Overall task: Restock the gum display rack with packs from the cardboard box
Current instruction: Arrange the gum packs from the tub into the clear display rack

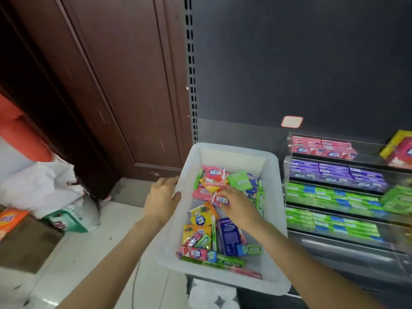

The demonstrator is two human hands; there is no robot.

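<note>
The left hand (161, 198) held the left edge of the white bin (270, 221), fingers curled on its rim. The right hand (237, 205) reached inside, fingers pinching a pink gum pack (219, 200). The display rack (334, 192) stood just beside the bin, on the right.

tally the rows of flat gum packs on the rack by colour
Pink row: 1
Purple row: 1
Green rows: 2
Total: 4 rows
</note>
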